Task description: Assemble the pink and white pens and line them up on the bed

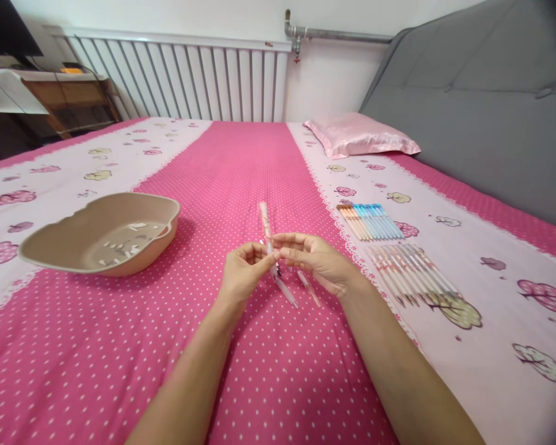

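Observation:
Both my hands meet over the pink dotted bedspread (241, 161). My right hand (317, 259) pinches a pale pink pen (265, 224) that sticks up and away from me. My left hand (243, 275) is closed in a pinch at the pen's lower end, fingertips touching the right hand's. Two more pens (301, 290) lie on the bedspread just under my hands.
A beige plastic basin (74, 241) with several small white bits in it sits at the left. To the right lie a row of blue and orange pens (369, 221) and a row of pale pink pens (412, 272). A pink pillow (359, 135) and a grey headboard (482, 93) stand beyond.

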Demonstrator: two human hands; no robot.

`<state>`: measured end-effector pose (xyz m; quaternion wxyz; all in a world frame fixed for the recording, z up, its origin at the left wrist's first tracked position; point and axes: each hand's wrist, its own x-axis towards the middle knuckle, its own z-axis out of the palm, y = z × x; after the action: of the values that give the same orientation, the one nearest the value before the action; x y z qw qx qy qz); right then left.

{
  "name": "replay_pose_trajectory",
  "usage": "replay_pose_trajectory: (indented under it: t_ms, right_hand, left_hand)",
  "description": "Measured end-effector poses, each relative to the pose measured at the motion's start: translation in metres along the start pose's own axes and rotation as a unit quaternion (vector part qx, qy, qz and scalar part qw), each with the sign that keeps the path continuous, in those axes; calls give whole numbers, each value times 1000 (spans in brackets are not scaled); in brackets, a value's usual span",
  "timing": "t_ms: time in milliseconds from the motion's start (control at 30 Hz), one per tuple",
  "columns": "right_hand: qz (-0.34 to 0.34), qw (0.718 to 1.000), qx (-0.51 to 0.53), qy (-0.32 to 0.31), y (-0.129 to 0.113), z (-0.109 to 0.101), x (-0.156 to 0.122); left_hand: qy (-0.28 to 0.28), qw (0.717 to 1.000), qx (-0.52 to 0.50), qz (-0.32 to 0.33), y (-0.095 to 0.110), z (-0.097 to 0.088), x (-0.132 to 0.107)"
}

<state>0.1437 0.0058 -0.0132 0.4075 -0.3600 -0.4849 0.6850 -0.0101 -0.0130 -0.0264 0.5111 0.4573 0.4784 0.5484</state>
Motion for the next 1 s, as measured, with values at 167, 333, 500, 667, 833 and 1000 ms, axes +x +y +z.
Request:
replay_pose_trajectory:
  t_ms: [167,333,500,667,833,1000]
  right_hand:
    - [43,996,-53,-50,6,-2,1]
    - [52,992,-110,-13,12,1,3]
    - [27,990,-141,1,11,8,4]
    - [11,989,-150,5,13,12,5]
    - [-18,989,-133,66,21,9,12]
    - [-86,959,-187,198,44,1,27]
  left_hand:
    - [54,999,4,4,-1,0,1]
    - [63,998,17,15,-4,0,3]
    - [59,998,30,16,-5,0,4]
    - [73,991,105,36,-6,-1,3]
    - [117,951,272,90,-4,-4,1]
    - [223,860,431,160,-6,-9,3]
